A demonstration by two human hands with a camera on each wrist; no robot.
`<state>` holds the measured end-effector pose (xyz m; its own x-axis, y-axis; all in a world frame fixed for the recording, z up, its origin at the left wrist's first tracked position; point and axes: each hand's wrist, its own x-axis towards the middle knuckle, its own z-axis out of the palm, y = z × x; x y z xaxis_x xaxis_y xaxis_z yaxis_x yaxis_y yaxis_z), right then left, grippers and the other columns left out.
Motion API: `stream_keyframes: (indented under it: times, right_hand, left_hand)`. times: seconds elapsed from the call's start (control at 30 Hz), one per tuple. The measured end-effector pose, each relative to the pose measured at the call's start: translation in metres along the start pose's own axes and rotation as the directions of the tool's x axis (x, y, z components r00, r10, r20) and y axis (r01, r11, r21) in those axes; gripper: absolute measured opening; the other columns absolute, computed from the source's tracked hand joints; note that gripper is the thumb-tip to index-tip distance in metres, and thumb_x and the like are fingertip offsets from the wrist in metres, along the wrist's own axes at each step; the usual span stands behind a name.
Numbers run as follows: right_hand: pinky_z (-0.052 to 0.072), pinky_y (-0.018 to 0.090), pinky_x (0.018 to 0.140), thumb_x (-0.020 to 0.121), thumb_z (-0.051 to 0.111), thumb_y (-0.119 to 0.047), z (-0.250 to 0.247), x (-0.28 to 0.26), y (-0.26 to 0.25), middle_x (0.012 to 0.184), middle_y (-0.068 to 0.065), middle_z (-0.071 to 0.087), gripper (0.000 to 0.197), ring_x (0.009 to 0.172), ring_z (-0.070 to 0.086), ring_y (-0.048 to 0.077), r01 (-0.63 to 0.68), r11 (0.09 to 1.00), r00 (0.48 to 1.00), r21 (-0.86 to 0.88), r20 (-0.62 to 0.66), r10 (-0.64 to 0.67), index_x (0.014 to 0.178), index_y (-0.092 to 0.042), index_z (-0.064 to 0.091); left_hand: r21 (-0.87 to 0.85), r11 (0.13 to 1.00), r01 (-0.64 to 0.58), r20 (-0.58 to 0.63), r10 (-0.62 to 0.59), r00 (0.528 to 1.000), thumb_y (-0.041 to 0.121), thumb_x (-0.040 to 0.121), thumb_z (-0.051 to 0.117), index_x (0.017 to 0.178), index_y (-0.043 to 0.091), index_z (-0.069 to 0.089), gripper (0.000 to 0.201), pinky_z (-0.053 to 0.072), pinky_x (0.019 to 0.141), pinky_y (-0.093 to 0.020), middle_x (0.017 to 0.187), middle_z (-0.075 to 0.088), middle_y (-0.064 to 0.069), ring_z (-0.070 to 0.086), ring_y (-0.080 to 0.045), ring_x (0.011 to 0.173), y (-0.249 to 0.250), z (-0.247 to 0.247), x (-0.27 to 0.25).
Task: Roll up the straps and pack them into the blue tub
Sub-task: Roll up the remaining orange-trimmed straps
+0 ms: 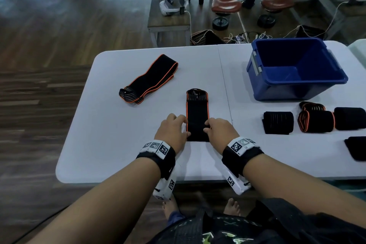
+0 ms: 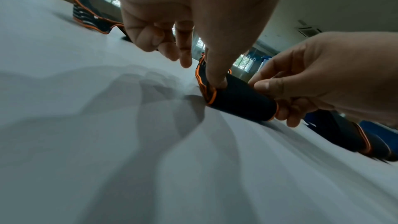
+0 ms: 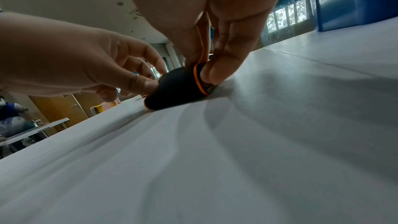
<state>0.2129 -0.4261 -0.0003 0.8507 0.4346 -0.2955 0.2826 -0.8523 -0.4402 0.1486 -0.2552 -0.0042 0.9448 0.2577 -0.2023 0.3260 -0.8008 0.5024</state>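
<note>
A black strap with orange edging (image 1: 197, 113) lies lengthwise on the white table (image 1: 111, 144), its near end wound into a small roll (image 2: 239, 103) (image 3: 178, 89). My left hand (image 1: 174, 130) pinches the roll's left end; my right hand (image 1: 218, 130) pinches its right end. A second strap (image 1: 150, 80) lies folded flat at the far left. The blue tub (image 1: 297, 69) stands open at the far right, and nothing shows inside it. Several rolled straps (image 1: 315, 121) lie in front of the tub.
The table's near edge runs just under my wrists. Beyond the table's far edge stand a small side table (image 1: 168, 18) with a headset, two stools (image 1: 225, 6) and several bottles. Bare feet show on the floor below the table.
</note>
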Motion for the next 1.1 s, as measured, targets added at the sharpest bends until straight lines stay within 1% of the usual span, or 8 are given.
stream_keyframes:
  times: [0.2,0.3,0.4,0.5,0.67,0.77,0.93,1.1]
  right_hand:
    - [0.048,0.035,0.093,0.096,0.059,-0.041,0.009,-0.009,0.007,0.127,0.009,0.050,0.062,0.111,0.058,0.028,0.012,0.999,0.996,0.031,0.083,-0.015,0.149,-0.016,0.039]
    - [0.048,0.034,0.091,0.093,0.065,-0.027,0.011,-0.006,0.013,0.125,0.008,0.049,0.064,0.106,0.058,0.027,0.030,1.000,0.993,-0.006,0.117,-0.029,0.149,-0.017,0.038]
    - [0.046,0.033,0.094,0.094,0.064,-0.023,0.007,0.000,0.016,0.125,0.007,0.050,0.061,0.111,0.056,0.027,0.023,1.000,0.993,0.001,0.119,-0.023,0.149,-0.018,0.040]
    - [0.045,0.033,0.098,0.093,0.065,-0.027,0.004,0.004,0.019,0.125,0.006,0.056,0.057,0.116,0.056,0.026,-0.020,0.997,0.994,0.072,0.111,0.012,0.147,-0.022,0.046]
    - [0.049,0.031,0.079,0.095,0.060,-0.031,-0.001,0.007,0.024,0.097,0.003,0.072,0.020,0.093,0.066,0.024,-0.074,0.973,0.993,0.218,0.108,0.051,0.107,-0.019,0.070]
    - [0.049,0.031,0.072,0.096,0.058,-0.036,-0.003,0.010,0.024,0.088,0.006,0.071,0.026,0.084,0.066,0.024,-0.110,0.968,0.988,0.226,0.133,0.081,0.093,-0.013,0.070]
    - [0.042,0.029,0.060,0.099,0.054,-0.041,0.000,0.012,0.026,0.073,0.003,0.069,0.041,0.065,0.059,0.020,-0.162,0.946,0.981,0.280,0.146,0.125,0.072,-0.012,0.065]
    - [0.047,0.034,0.074,0.101,0.047,-0.045,-0.001,0.013,0.022,0.081,0.014,0.073,0.051,0.069,0.061,0.026,-0.187,0.952,0.976,0.243,0.155,0.153,0.069,-0.010,0.064]
  left_hand:
    - [0.041,0.999,-0.016,0.087,0.012,0.996,0.033,0.100,0.053,0.131,0.027,0.061,0.032,0.048,0.092,-0.036,0.115,0.051,-0.002,0.052,-0.023,0.110,-0.003,0.003,0.005]
    - [0.125,0.986,-0.109,0.126,0.094,0.988,0.019,0.096,0.048,0.111,0.018,0.063,0.022,0.048,0.080,-0.034,0.103,0.049,-0.003,0.054,-0.026,0.099,-0.001,0.007,0.005]
    - [0.151,0.980,-0.127,0.176,0.100,0.979,0.009,0.086,0.053,0.111,0.019,0.057,0.027,0.048,0.078,-0.034,0.101,0.047,-0.001,0.053,-0.027,0.098,-0.002,0.009,0.007]
    - [0.053,0.998,-0.046,0.174,0.036,0.984,0.022,0.087,0.066,0.126,0.027,0.057,0.041,0.046,0.077,-0.033,0.099,0.048,-0.002,0.055,-0.026,0.092,-0.007,0.007,0.008]
    - [-0.107,0.994,0.026,0.126,-0.013,0.992,0.031,0.096,0.060,0.117,0.026,0.068,0.023,0.031,0.053,-0.022,0.070,0.052,0.009,0.050,-0.007,0.062,-0.006,0.009,0.008]
    - [-0.097,0.994,0.054,0.147,-0.040,0.988,0.034,0.098,0.057,0.111,0.022,0.072,0.023,0.031,0.053,-0.021,0.067,0.054,0.010,0.051,-0.005,0.063,-0.006,0.009,0.008]
    - [-0.095,0.989,0.111,0.172,-0.093,0.981,0.037,0.100,0.054,0.059,0.019,0.052,0.045,0.028,0.050,-0.028,0.055,0.048,0.003,0.046,-0.014,0.052,-0.005,0.013,0.005]
    - [-0.124,0.979,0.161,0.174,-0.138,0.975,0.040,0.101,0.052,0.061,0.013,0.051,0.048,0.029,0.052,-0.029,0.057,0.047,0.000,0.044,-0.017,0.054,-0.003,0.016,0.000]
